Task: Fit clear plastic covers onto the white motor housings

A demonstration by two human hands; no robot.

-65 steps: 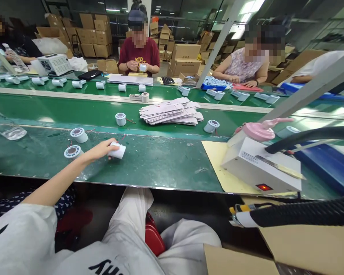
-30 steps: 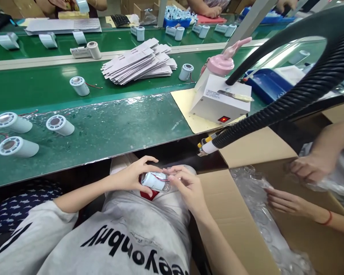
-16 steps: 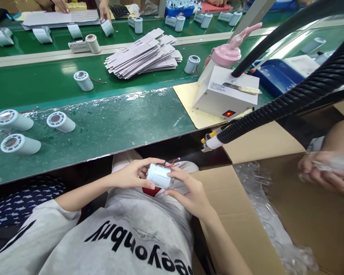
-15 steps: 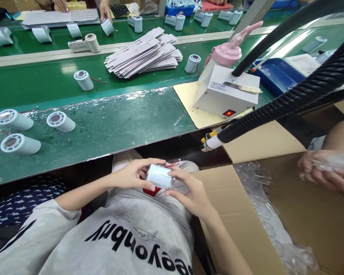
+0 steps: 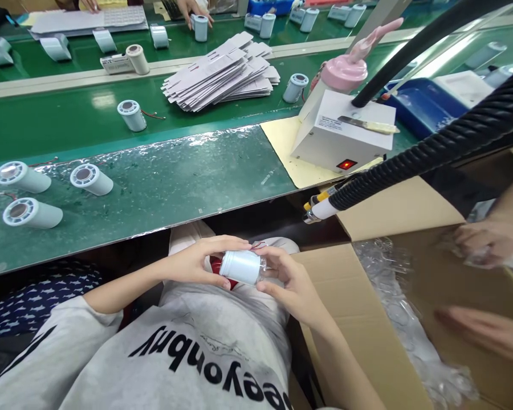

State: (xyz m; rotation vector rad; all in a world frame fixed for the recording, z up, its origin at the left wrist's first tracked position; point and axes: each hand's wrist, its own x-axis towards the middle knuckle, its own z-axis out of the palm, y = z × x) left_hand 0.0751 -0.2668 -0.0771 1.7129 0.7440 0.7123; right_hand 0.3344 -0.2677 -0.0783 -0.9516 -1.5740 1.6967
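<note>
While both hands hold it over the lap below the table (image 5: 162,188), left hand (image 5: 192,265) and right hand (image 5: 290,285) fingers closed round the white plastic cylinder (image 5: 241,266), it looks light, rigid, smooth, best gripped by its sides, clear of the thin wires.

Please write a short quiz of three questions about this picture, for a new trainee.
1. True or false: both hands hold the white cylinder above the lap.
2. How many white cylinders lie on the near table at the left? A) one B) three C) five
3. What glows red on the white box?

Key:
1. True: left hand and right hand grip it.
2. B
3. A small switch light on its front.
</note>
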